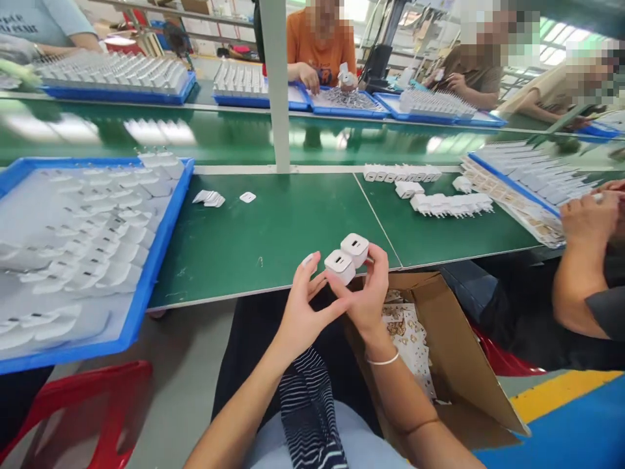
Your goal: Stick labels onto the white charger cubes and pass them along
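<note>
Chargers (340, 262) sit in the right hand's (368, 293) pinching grip above the bench (293, 228) edge, the left hand (303, 306) spread alongside, rows (452, 204) at right seemingly done, a laden tray (159, 260) apparently left.

Two white, rounded-cube USB chargers (344, 270), touching side by side, are pinched in the right hand (365, 293); their port faces (360, 248) tilt upward, each showing a dark rectangular slot (338, 260).

Beyond the hands (305, 309) lies the table (234, 244), tray (159, 260) at left, charger rows (452, 205) at right, carton (452, 345) below.
</note>
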Motion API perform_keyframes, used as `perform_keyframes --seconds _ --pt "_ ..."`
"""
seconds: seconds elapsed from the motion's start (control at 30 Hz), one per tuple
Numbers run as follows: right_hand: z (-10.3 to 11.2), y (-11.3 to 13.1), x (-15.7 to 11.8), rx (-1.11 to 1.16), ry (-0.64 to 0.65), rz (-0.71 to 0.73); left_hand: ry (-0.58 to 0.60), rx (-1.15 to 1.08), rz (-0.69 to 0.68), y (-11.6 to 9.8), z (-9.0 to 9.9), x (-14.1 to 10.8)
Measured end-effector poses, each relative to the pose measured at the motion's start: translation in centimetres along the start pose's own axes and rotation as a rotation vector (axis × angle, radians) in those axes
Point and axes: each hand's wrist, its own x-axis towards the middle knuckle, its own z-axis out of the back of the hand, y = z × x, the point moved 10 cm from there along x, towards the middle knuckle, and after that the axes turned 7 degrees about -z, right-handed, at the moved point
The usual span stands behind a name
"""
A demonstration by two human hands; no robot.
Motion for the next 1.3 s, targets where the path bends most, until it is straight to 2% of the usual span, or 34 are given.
perform_keyframes --seconds 0.1,0.2,0.37,0.43,0.57,0.67,0.73,0.8,0.9,1.0,1.17,1.23,1.3 --pt "-1.5 0.4 -3.0 0.138 0.017 -0.056 -0.024 -0.030 -0.073 -0.5 -1.3 0.9" --pt "-2.4 0.3 -3.5 0.131 0.072 -0.063 -0.045 -0.133 -0.086 -0.6 -1.3 1.1" --pt "-3.0 2.4 -4.0 0.068 0.301 0.122 -0.087 -0.314 -0.040 -0.8 0.2 0.5" --pt "-3.0 3.1 -4.6 0.066 0.370 0.155 -0.113 -0.266 -0.058 -1.5 1.0 0.1" --pt "-2.5 4.4 -5.5 0.084 0.397 0.198 -0.164 -0.099 -0.151 -3.6 2.4 -0.5" --pt "-2.4 4.3 -5.3 0.250 0.468 0.101 -0.113 0.008 -0.283 -5.3 3.2 -1.1" --pt "-2.2 3.2 -4.4 0.424 0.469 -0.064 -0.030 0.076 -0.383 -6.3 3.3 -1.5" --pt "-2.6 2.0 -3.7 0.561 0.472 -0.228 0.067 0.066 -0.413 -6.4 3.3 -1.8" --pt "-4.7 1.4 -3.5 0.639 0.620 -0.379 0.179 -0.133 -0.301 -5.2 2.9 -1.9" --pt "-6.3 1.3 -3.6 0.630 0.713 -0.449 0.199 -0.375 -0.126 -3.4 2.3 -2.1" --pt "-6.6 1.1 -3.2 0.556 0.708 -0.437 0.123 -0.466 0.074 -0.9 2.1 -2.5" --pt "-6.1 1.3 -3.2 0.477 0.698 -0.376 0.142 -0.495 0.095 -0.8 1.9 -2.6" --pt "-5.1 1.6 -2.9 0.377 0.619 -0.297 0.187 -0.496 0.070 -1.4 1.6 -2.8"
